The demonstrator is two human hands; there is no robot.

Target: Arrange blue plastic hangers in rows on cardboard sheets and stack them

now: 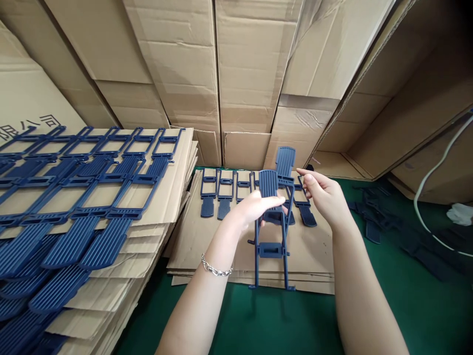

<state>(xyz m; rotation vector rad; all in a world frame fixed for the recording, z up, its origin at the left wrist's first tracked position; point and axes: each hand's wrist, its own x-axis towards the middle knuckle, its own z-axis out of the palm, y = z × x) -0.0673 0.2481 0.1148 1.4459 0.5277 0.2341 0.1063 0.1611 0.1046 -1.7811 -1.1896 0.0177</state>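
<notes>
My left hand (254,207) is closed around a dark blue plastic folding stand (271,250), with the thumb across its front. The stand has slim legs, a slotted crossbar and ribbed plates at the top; one ribbed plate (286,160) rises behind the other. It is held upright above the cardboard. Just to its right is my right hand (325,195), its index finger and thumb stretched toward the stand's upper side and slightly apart. Nothing shows between them. Part of the stand's middle is hidden behind my left fingers.
Several similar blue stands (207,207) lie flat in a row on cardboard sheets (221,249). At left, a taller stack of cardboard (148,231) bears more blue stands (103,241). Loose blue pieces (373,229) and a white cable (424,182) lie right on the green table (148,325). Cardboard boxes (251,64) wall the back.
</notes>
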